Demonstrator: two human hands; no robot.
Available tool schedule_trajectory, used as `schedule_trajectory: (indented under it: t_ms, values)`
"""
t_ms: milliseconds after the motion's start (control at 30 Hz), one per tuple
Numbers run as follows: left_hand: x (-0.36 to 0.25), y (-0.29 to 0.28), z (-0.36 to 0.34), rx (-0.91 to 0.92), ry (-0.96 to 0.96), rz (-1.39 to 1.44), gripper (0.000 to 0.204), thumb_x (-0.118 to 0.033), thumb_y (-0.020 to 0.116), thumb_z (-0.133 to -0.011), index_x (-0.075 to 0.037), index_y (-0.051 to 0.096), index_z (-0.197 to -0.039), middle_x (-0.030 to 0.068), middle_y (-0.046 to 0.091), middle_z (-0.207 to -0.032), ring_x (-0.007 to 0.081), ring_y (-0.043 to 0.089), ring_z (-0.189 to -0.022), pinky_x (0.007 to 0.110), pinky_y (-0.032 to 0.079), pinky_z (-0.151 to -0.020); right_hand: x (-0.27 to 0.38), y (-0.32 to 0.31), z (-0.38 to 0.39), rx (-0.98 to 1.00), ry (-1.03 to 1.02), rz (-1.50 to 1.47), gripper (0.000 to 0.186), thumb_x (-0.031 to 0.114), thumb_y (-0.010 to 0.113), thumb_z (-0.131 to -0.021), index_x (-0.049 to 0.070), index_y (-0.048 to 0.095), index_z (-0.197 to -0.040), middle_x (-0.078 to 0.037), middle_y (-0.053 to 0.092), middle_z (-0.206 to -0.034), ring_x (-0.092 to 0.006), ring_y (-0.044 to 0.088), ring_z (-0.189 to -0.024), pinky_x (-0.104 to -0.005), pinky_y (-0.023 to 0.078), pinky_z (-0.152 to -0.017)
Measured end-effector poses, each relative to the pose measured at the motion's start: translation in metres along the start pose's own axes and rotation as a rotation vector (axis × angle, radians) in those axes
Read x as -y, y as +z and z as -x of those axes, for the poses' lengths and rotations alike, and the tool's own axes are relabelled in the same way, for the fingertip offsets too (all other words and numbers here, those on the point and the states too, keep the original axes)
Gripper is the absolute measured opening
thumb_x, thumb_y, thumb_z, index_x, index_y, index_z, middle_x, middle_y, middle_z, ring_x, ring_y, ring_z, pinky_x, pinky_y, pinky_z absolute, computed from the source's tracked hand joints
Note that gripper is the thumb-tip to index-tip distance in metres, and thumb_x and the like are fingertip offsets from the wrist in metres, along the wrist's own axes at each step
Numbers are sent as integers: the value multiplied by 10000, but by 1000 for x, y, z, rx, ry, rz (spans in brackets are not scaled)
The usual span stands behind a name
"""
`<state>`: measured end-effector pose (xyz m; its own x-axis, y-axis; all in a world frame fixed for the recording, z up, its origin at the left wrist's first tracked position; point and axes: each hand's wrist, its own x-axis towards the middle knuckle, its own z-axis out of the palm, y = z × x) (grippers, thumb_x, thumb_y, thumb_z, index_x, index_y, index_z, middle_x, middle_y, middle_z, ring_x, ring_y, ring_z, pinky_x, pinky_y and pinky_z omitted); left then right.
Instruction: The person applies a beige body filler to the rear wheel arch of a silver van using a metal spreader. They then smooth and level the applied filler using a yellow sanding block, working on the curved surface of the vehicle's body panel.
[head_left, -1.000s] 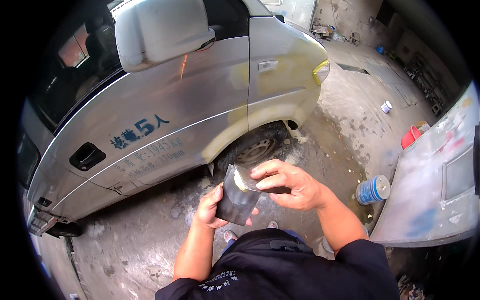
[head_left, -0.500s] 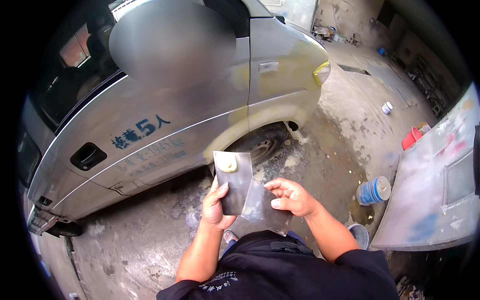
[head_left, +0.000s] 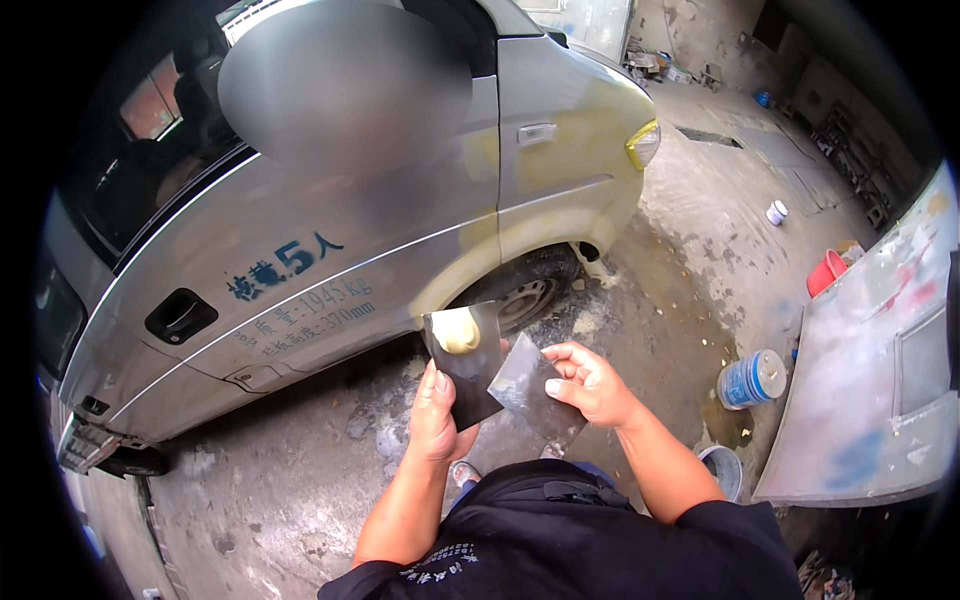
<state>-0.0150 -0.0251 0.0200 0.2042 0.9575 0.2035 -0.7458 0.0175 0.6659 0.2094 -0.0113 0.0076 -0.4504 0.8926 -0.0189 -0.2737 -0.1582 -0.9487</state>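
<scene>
My left hand [head_left: 434, 418] grips a flat dark-grey metal putty plate [head_left: 472, 392] by its lower left edge, thumb along the side. A smooth cream-coloured lump of putty [head_left: 457, 331] sits near the plate's top end. In my right hand [head_left: 595, 385] is a second thin sheet, a metal putty spreader [head_left: 535, 392], pinched at its right side with the thumb on top. The spreader's left corner lies over or close against the plate's right edge; whether they touch I cannot tell. Both sheets are held in front of my waist.
A silver van [head_left: 400, 240] stands ahead and to the left, with yellowish patches around its wheel arch [head_left: 470, 262]. To the right are a blue-and-white pail [head_left: 752, 380], a red bucket [head_left: 826, 272], a small white tub [head_left: 777, 212] and a paint-stained panel [head_left: 860, 400].
My right hand has tilted the spreader, and its left corner now stands higher beside the plate. The putty looks broader and sits nearer the middle of the plate's top end.
</scene>
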Motion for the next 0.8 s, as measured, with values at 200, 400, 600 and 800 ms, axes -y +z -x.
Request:
schedule_trajectory:
  t_ms: [200, 400, 600, 800]
  values:
    - [-2, -3, -4, 80, 192, -794, 508, -389, 481, -1018, 40, 579, -1272, 131, 565, -1279, 242, 544, -1145, 339, 396, -994, 17, 9, -28, 43, -29, -35, 362, 52, 629, -919, 19, 486, -1250, -68, 636, -1076, -104, 606, -961, -272, 502, -858]
    - [-24, -23, -5, 146, -329, -426, 571, -413, 538, -974, 26, 491, -1336, 171, 586, -1230, 297, 620, -1075, 385, 543, -843, 61, 5, -34, 117, -330, 1, 377, 31, 618, -901, -3, 509, -1260, -118, 635, -1168, -175, 616, -1052, -341, 496, -932]
    - [-17, -34, 5, 258, -488, 415, 722, -442, 595, -929, -5, 339, -1443, 247, 505, -1344, 475, 606, -1089, 583, 573, -775, 82, 25, -30, 462, -626, 566, 382, -36, 632, -809, 55, 654, -1179, -162, 598, -1232, -325, 549, -1178, -431, 432, -1001]
    - [-10, -21, 4, 266, -441, 428, 717, -462, 557, -951, -10, 322, -1455, 251, 487, -1363, 479, 575, -1140, 600, 551, -831, 61, -13, -36, 199, -632, 1121, 439, -47, 628, -753, 57, 671, -1178, -118, 610, -1235, -291, 570, -1136, -388, 461, -964]
